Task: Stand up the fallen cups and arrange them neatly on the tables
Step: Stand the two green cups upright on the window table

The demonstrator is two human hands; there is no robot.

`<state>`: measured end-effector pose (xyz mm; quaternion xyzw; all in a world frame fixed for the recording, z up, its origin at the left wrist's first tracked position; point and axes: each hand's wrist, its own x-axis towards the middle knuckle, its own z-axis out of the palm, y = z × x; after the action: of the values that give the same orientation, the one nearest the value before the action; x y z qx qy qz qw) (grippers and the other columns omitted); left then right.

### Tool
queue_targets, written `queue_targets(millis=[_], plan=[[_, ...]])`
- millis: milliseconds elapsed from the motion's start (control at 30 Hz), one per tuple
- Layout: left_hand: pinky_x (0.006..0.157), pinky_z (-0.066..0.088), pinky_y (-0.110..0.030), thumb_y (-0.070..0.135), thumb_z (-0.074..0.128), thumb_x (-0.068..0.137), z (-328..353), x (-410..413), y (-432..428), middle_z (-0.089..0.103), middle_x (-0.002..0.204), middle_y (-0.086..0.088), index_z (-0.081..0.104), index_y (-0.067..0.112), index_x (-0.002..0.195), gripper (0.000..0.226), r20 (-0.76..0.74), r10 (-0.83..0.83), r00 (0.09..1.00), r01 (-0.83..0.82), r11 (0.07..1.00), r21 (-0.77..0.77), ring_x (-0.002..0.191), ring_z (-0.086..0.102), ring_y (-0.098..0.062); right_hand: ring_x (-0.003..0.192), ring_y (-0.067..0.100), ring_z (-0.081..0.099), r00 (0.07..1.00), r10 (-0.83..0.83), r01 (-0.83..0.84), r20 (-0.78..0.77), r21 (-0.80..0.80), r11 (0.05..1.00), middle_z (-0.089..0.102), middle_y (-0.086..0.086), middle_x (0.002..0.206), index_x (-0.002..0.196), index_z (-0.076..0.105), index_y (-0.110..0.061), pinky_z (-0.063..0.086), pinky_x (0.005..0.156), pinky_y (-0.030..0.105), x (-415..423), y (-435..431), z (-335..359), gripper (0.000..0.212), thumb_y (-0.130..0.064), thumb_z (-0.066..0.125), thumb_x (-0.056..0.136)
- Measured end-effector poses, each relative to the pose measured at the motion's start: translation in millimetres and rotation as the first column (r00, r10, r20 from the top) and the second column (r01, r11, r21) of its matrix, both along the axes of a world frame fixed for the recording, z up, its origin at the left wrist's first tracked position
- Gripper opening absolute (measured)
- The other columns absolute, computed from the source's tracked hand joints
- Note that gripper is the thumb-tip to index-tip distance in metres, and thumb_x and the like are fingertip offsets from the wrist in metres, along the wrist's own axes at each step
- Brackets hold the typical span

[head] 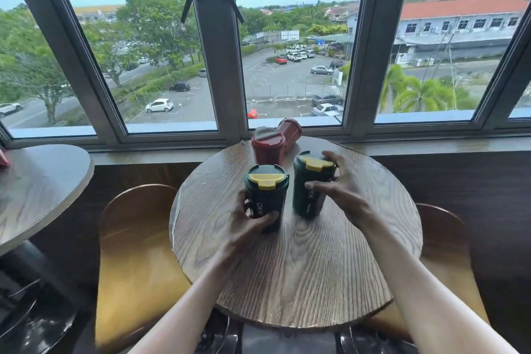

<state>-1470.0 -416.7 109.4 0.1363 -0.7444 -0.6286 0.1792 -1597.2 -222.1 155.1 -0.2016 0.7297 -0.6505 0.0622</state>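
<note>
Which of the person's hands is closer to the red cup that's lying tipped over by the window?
The right hand. It is around the right green cup, just in front of the tipped red cup. The left hand holds the left green cup, farther away.

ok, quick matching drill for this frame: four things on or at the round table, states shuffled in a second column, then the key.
Things
1. left green cup
2. right green cup
3. front red cup
4. rear red cup

States
A. tipped over, at the table edge by the window
B. upright, free of both hands
C. upright, gripped low by the left hand
D. right hand spread around it

Pairs: 1-C, 2-D, 3-B, 4-A
</note>
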Motion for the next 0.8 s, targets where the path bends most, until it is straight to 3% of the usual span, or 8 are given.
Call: queue_targets(millis=[67, 167, 333, 433, 500, 667, 733, 800], plan=[[0.067, 0.057, -0.016, -0.005, 0.078, 0.076, -4.1, -2.2, -0.8, 0.066, 0.111, 0.001, 0.046, 0.02, 0.127, 0.065, -0.019, -0.015, 1.0, 0.016, 0.999, 0.042, 0.084, 0.072, 0.001, 0.117, 0.028, 0.053, 0.995, 0.036, -0.03, -0.091, 0.067, 0.997, 0.045, 0.012, 0.134, 0.13, 0.054, -0.027, 0.052, 0.094, 0.033, 4.1, 3.2, 0.4, 0.08, -0.012, 0.09, 0.06], [0.067, 0.057, -0.017, -0.008, 0.077, 0.076, -5.4, -2.3, -0.7, 0.066, 0.11, -0.002, 0.047, 0.02, 0.124, 0.063, -0.034, -0.009, 0.999, 0.012, 0.996, 0.091, 0.083, 0.073, -0.001, 0.119, 0.028, 0.052, 0.989, 0.069, -0.058, -0.132, 0.09, 0.994, 0.045, 0.011, 0.136, 0.13, 0.052, -0.027, 0.049, 0.091, 0.026, 6.3, 6.9, -2.2, 0.079, 0.0, 0.087, 0.064], [0.071, 0.058, -0.023, 0.023, 0.087, 0.056, -5.5, -1.4, -0.5, 0.066, 0.115, -0.007, 0.047, 0.02, 0.125, 0.079, -0.05, -0.001, 0.999, 0.006, 0.995, 0.1, 0.098, 0.07, -0.019, 0.118, 0.02, 0.055, 0.97, 0.234, -0.232, 0.06, -0.05, 0.972, 0.049, 0.005, 0.135, 0.146, 0.036, -0.027, 0.056, 0.076, 0.019, 10.6, 15.2, -2.2, 0.097, 0.013, 0.079, 0.069], [0.071, 0.058, -0.022, 0.026, 0.086, 0.054, -5.9, -0.2, -1.4, 0.065, 0.116, -0.007, 0.046, 0.017, 0.129, 0.086, -0.053, -0.021, 0.998, 0.026, 0.994, 0.104, 0.099, 0.07, -0.018, 0.114, 0.015, 0.061, 0.944, 0.309, -0.296, 0.116, -0.117, 0.948, 0.056, 0.019, 0.133, 0.144, 0.042, -0.021, 0.054, 0.081, 0.019, 13.1, 17.4, -4.2, 0.092, 0.016, 0.077, 0.068], [0.07, 0.057, -0.019, 0.022, 0.085, 0.057, -5.9, 1.0, -1.8, 0.066, 0.116, -0.006, 0.045, 0.017, 0.131, 0.084, -0.04, -0.024, 0.999, 0.027, 0.995, 0.095, 0.097, 0.07, -0.013, 0.108, 0.002, 0.064, 0.936, 0.325, -0.306, 0.137, -0.14, 0.941, 0.057, 0.014, 0.134, 0.144, 0.044, -0.02, 0.052, 0.082, 0.015, 13.8, 17.4, -4.4, 0.09, 0.016, 0.076, 0.067], [0.067, 0.053, -0.009, 0.016, 0.084, 0.075, 6.7, 8.0, -2.9, 0.064, 0.118, 0.003, 0.043, 0.029, 0.129, 0.069, 0.04, -0.102, 0.994, 0.101, 0.994, 0.037, 0.094, 0.064, 0.004, 0.128, 0.013, 0.055, 0.918, 0.363, -0.343, 0.161, -0.137, 0.929, 0.058, 0.001, 0.138, 0.146, 0.042, -0.029, 0.049, 0.094, 0.02, 10.8, 18.3, -4.8, 0.091, -0.01, 0.083, 0.067], [0.075, 0.05, -0.008, 0.037, 0.077, 0.081, 11.4, 13.4, -9.5, 0.061, 0.121, 0.015, 0.041, 0.033, 0.135, 0.064, 0.074, -0.164, 0.984, 0.163, 0.986, 0.02, 0.107, 0.06, 0.001, 0.128, 0.007, 0.056, 0.921, 0.352, -0.335, 0.168, -0.122, 0.934, 0.055, -0.005, 0.141, 0.151, 0.034, -0.033, 0.044, 0.099, 0.019, 9.6, 18.3, -1.2, 0.101, -0.036, 0.087, 0.065], [0.103, 0.041, -0.027, 0.072, 0.058, 0.078, 14.4, 20.0, -20.3, 0.053, 0.139, 0.02, 0.039, 0.044, 0.141, 0.071, 0.082, -0.238, 0.968, 0.239, 0.971, -0.005, 0.13, 0.05, -0.002, 0.122, -0.002, 0.055, 0.947, 0.283, -0.273, 0.149, -0.083, 0.958, 0.052, -0.01, 0.138, 0.151, 0.034, -0.033, 0.043, 0.091, 0.013, 9.3, 15.7, 8.5, 0.1, -0.057, 0.08, 0.065]])
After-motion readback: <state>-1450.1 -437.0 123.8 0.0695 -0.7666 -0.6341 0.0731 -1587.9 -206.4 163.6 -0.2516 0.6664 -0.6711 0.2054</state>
